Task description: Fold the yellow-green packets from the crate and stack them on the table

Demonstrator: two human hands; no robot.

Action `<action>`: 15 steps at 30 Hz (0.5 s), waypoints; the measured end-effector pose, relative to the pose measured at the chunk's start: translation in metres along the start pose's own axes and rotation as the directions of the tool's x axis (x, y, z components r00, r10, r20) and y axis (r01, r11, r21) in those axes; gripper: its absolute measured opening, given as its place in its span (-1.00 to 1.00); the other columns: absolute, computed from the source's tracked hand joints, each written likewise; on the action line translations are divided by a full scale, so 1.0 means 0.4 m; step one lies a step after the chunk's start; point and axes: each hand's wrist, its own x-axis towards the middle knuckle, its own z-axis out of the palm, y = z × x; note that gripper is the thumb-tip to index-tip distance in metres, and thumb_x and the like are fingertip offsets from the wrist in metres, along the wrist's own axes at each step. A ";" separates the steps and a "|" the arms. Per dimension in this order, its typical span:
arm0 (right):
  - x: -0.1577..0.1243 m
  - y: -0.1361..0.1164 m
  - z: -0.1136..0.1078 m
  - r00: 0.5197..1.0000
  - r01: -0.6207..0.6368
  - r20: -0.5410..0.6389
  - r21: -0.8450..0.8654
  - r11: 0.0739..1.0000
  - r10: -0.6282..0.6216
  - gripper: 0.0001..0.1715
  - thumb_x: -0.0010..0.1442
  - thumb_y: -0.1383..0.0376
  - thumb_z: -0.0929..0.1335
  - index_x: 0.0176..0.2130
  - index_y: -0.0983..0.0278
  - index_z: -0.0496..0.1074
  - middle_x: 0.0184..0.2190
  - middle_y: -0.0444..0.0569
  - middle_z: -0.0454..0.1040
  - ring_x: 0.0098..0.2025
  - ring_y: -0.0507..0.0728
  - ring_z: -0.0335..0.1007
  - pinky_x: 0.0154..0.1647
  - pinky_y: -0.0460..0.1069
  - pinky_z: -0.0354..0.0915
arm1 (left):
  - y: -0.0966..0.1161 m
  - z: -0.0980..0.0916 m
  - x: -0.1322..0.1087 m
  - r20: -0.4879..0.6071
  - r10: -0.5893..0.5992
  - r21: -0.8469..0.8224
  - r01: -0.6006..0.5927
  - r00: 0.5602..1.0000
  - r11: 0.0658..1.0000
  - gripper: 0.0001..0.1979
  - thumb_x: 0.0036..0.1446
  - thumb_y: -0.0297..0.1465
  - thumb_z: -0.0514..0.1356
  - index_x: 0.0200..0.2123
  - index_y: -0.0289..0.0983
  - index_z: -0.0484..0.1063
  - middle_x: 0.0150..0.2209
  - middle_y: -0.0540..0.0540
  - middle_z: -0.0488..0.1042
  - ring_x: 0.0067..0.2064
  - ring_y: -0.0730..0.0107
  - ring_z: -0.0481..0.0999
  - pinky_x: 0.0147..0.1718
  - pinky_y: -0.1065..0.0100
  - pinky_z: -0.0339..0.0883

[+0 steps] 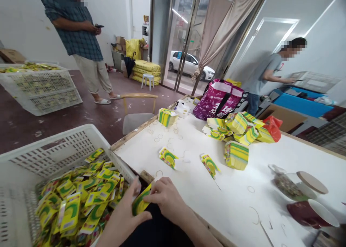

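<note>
Near the table's front edge, my left hand point(124, 212) curls its thumb and fingers round a small yellow-and-green packet box point(141, 202). My right hand point(170, 198) pinches the box's upper right part, its fingers bent over it. Just beyond, a flat yellow-green carton point(168, 158) lies on the white tabletop point(186, 189), with another flat carton point(209, 165) to its right. To the left of my hands, a white plastic crate point(94, 129) holds a heap of similar yellow packet boxes point(69, 212).
Bundled cartons point(236, 155), a purple bag point(216, 99) and a red plastic bag point(272, 127) stand farther back. A glass jar point(290, 185) and maroon mug point(304, 212) lie at right. A chair point(136, 122) adjoins the table. Two people point(74, 30) point(269, 72) stand beyond.
</note>
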 end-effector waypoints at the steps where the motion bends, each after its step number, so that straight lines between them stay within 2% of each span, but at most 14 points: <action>1: -0.002 -0.010 0.003 1.000 0.006 -0.024 0.017 1.000 -0.005 -0.61 0.31 0.35 0.33 0.02 -0.06 0.55 -0.15 -0.01 0.50 -0.05 0.18 0.31 0.12 0.16 0.14 | -0.005 0.012 0.000 0.076 -0.026 0.010 0.025 0.997 1.000 -0.17 -0.15 -0.22 0.44 0.22 -0.25 0.33 0.15 -0.27 0.46 0.18 -0.12 0.44 0.18 -0.04 0.32; 2: -0.004 -0.017 0.007 0.997 -0.020 -0.074 0.051 0.998 0.024 -0.53 0.27 0.35 0.36 0.12 -0.05 0.47 -0.03 0.00 0.47 0.06 0.20 0.29 0.22 0.20 0.09 | -0.009 0.025 -0.002 0.113 -0.045 0.025 0.042 0.993 0.999 -0.27 -0.09 -0.22 0.40 0.18 -0.25 0.36 0.10 -0.25 0.51 0.14 -0.10 0.48 0.12 0.00 0.38; 3: -0.005 -0.020 0.010 0.985 -0.077 -0.145 0.106 0.991 0.092 -0.39 0.23 0.33 0.40 0.23 -0.02 0.36 0.10 0.03 0.40 0.17 0.24 0.22 0.30 0.23 0.03 | -0.013 0.039 -0.004 0.105 -0.055 0.045 0.051 0.993 0.998 -0.34 -0.04 -0.21 0.37 0.15 -0.26 0.38 0.07 -0.23 0.53 0.11 -0.08 0.51 0.08 0.02 0.42; 5: -0.008 -0.017 0.019 0.919 -0.213 -0.265 0.295 0.932 0.293 -0.11 0.16 0.25 0.44 0.38 0.12 0.11 0.30 0.13 0.19 0.34 0.30 0.04 0.37 0.26 -0.06 | -0.018 0.062 -0.010 0.013 -0.047 0.092 0.045 0.999 0.995 -0.37 -0.01 -0.18 0.34 0.13 -0.28 0.37 0.04 -0.24 0.55 0.07 -0.08 0.53 0.03 0.03 0.45; 6: -0.008 -0.013 0.024 0.878 -0.256 -0.272 0.426 0.867 0.393 -0.06 0.16 0.20 0.44 0.40 0.17 0.05 0.34 0.16 0.13 0.37 0.31 0.01 0.38 0.25 -0.03 | -0.020 0.072 -0.013 -0.017 -0.032 0.117 0.034 0.999 0.993 -0.35 -0.01 -0.17 0.34 0.13 -0.28 0.35 0.04 -0.25 0.54 0.07 -0.09 0.53 0.03 0.03 0.45; 8: -0.006 -0.007 0.036 0.838 -0.288 -0.157 0.685 0.669 0.522 -0.15 0.21 0.09 0.40 0.36 0.23 0.12 0.31 0.16 0.22 0.35 0.30 0.11 0.34 0.23 0.06 | -0.025 0.087 -0.019 -0.028 0.005 0.163 -0.001 1.000 0.987 -0.35 0.01 -0.17 0.32 0.15 -0.27 0.30 0.04 -0.26 0.53 0.08 -0.07 0.53 0.06 0.01 0.43; 11: 0.003 -0.011 0.045 0.851 -0.312 0.097 0.884 0.348 0.516 -0.35 0.23 -0.03 0.35 0.19 0.24 0.38 0.09 0.08 0.48 0.19 0.27 0.34 0.27 0.20 0.17 | -0.038 0.103 -0.025 -0.026 0.049 0.228 -0.042 0.998 0.973 -0.33 0.06 -0.17 0.28 0.20 -0.25 0.21 0.07 -0.26 0.51 0.08 -0.06 0.53 0.06 0.00 0.42; 13: 0.009 -0.018 0.044 0.847 -0.347 0.205 0.913 0.217 0.490 -0.38 0.19 -0.06 0.38 0.10 0.24 0.47 -0.03 0.04 0.55 0.11 0.26 0.40 0.23 0.20 0.21 | -0.045 0.110 -0.028 -0.048 0.067 0.262 -0.052 0.997 0.964 -0.28 0.07 -0.17 0.26 0.24 -0.25 0.14 0.10 -0.28 0.48 0.09 -0.07 0.52 0.06 -0.02 0.43; 15: 0.012 -0.023 0.044 0.837 -0.382 0.280 0.914 0.135 0.470 -0.36 0.09 -0.03 0.46 0.07 0.23 0.50 -0.09 0.02 0.57 0.04 0.25 0.45 0.20 0.19 0.23 | -0.045 0.114 -0.032 -0.037 0.107 0.272 -0.093 0.994 0.958 -0.25 0.07 -0.21 0.25 0.29 -0.24 0.07 0.17 -0.31 0.42 0.14 -0.06 0.48 0.10 -0.03 0.40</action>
